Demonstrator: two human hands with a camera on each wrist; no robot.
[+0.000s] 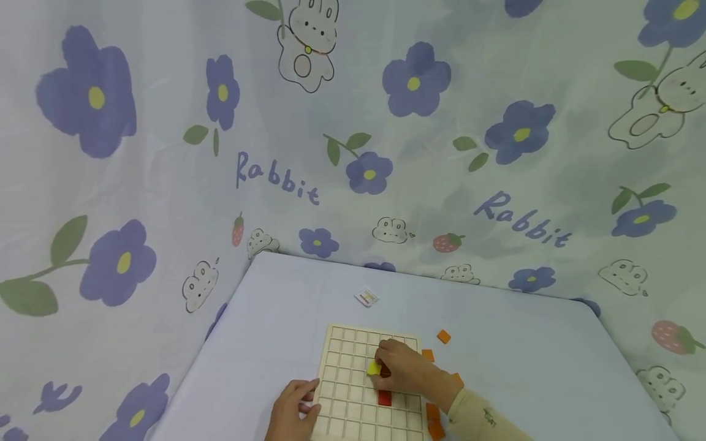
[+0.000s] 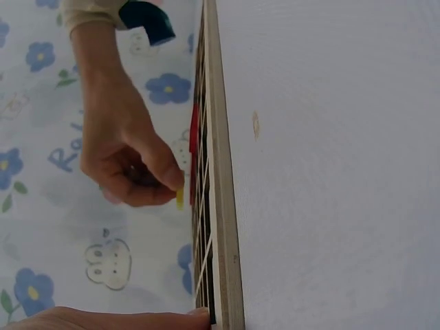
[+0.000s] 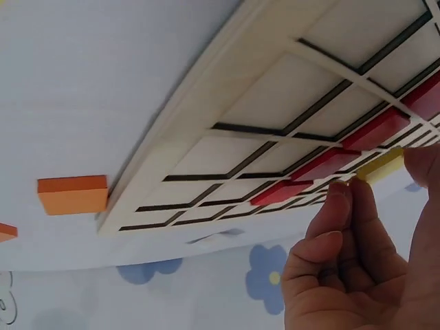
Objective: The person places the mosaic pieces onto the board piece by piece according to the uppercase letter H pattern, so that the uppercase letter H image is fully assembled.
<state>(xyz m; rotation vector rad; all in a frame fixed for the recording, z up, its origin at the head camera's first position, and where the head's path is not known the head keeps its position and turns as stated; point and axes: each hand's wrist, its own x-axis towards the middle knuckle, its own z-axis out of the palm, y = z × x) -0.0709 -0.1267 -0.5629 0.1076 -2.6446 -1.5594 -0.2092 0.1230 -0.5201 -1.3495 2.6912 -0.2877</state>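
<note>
The right hand (image 1: 405, 370) is reaching over the gridded board (image 1: 339, 392) from its right side, fingers bent, thumb and fingertips pinching a yellow tile (image 1: 373, 368). The tile is hovering just above the board, near the red tiles (image 3: 326, 163), while the left hand (image 1: 292, 409) is resting loose fingers against the board's left edge.

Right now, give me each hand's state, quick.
Left hand: open, touching the edge of the wooden board.
Right hand: closed, pinching a yellow tile.
</note>
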